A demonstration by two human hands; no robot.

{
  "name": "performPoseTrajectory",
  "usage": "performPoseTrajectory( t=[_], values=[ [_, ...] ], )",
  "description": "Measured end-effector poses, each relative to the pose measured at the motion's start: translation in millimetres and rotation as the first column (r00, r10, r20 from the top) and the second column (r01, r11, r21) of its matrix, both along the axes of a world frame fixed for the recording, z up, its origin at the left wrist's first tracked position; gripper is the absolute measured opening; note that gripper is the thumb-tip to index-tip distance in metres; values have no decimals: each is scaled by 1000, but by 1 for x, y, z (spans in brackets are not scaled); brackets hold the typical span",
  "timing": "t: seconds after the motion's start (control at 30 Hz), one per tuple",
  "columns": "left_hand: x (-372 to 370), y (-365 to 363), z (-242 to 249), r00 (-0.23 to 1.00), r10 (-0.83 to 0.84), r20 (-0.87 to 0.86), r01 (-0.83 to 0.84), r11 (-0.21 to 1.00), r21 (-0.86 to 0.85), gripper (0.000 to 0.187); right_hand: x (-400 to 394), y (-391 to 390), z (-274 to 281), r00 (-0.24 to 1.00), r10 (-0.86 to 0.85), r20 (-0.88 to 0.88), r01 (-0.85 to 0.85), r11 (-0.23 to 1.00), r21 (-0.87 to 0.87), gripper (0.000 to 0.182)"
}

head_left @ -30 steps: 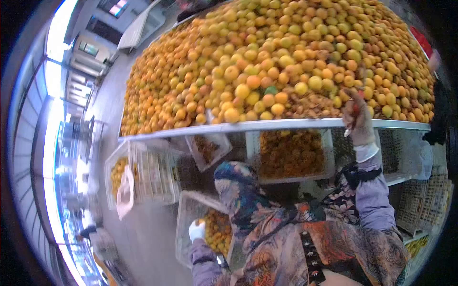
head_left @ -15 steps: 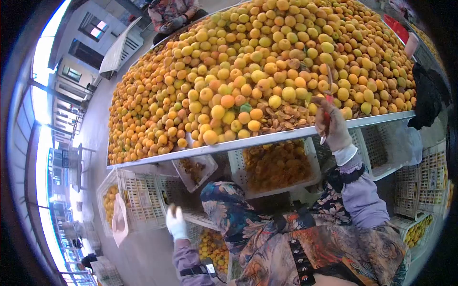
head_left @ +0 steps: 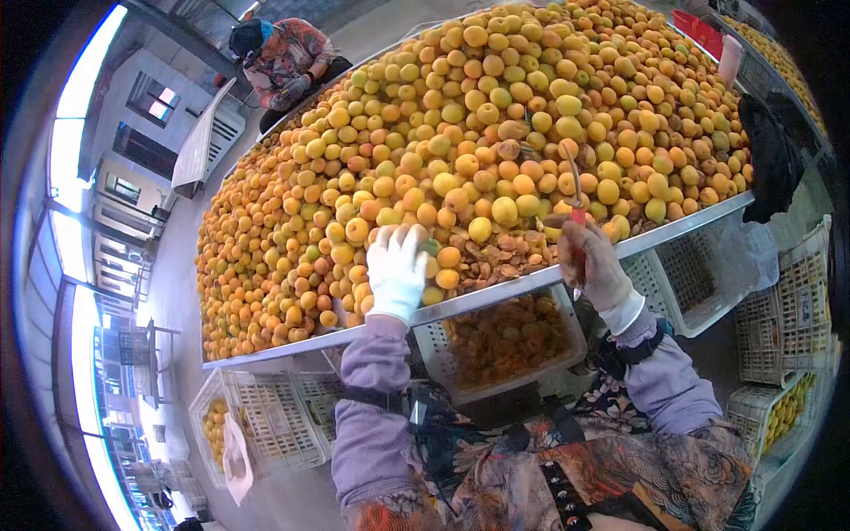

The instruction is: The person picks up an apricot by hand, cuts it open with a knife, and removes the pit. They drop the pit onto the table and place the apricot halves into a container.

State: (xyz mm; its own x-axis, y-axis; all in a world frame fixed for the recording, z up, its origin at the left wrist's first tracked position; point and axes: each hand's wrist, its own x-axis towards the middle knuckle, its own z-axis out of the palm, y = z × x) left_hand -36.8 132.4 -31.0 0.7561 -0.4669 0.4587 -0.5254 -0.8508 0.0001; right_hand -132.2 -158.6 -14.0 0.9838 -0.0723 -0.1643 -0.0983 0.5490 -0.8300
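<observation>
My left hand [head_left: 396,273], in a white glove, lies palm down on the near edge of the apricot pile [head_left: 496,106]. Its fingers are spread over the fruit and their tips are partly hidden. A stained glove covers my right hand [head_left: 595,264], which is closed around the red handle of a thin, slightly curved knife [head_left: 574,177]. The blade points up and away over the pile. Between my hands, brown split apricot pieces [head_left: 500,259] lie at the metal rim of the table [head_left: 482,303].
Under the rim stands a white crate [head_left: 431,354] of orange-brown fruit pulp. Slatted crates [head_left: 274,425] are on the left, and more crates [head_left: 784,310] on the right. A co-worker [head_left: 288,66] sits at the far left side. A black bag [head_left: 768,159] hangs at the right corner.
My left hand has risen from beside the crates below the table onto the apricots. My right hand still holds the knife at the rim. The view has shifted, showing more of the co-worker.
</observation>
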Motion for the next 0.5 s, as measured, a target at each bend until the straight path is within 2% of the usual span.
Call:
performPoseTrajectory(
  t=[0.03, 0.1, 0.17, 0.23, 0.3, 0.37, 0.43, 0.5],
  values=[
    [7, 3, 1, 999, 21, 49, -26, 996, 88, 43, 1, 0, -1, 1000, 0, 1, 0, 1000, 2, 25],
    [15, 6, -3, 999, 7, 44, -10, 997, 74, 43, 1, 0, -4, 999, 33, 31, -34, 999, 31, 24],
    [19, 13, -6, 990, 144, -3, -143, 986, 80, 44, 0, -3, -5, 999, 50, 21, -50, 999, -4, 23],
    [20, 20, -3, 978, 205, 33, -207, 976, 64, 45, -1, -2, -2, 999, 36, -1, -36, 998, 43, 22],
    [25, 35, -4, 957, 290, 25, -290, 949, 120, 43, -2, -3, -6, 1000, 25, -15, -24, 998, 54, 23],
    [31, 59, -8, 959, 278, -59, -278, 960, 1, 45, 0, -6, -6, 1000, 18, -15, -17, 998, 62, 25],
    [28, 64, -13, 968, 248, -37, -249, 966, -61, 51, -1, -5, -4, 999, 43, 30, -45, 997, 69, 30],
    [27, 63, -17, 961, 270, -65, -272, 962, -22, 55, 1, 0, -6, 997, 74, 21, -75, 995, 61, 33]
  ],
)
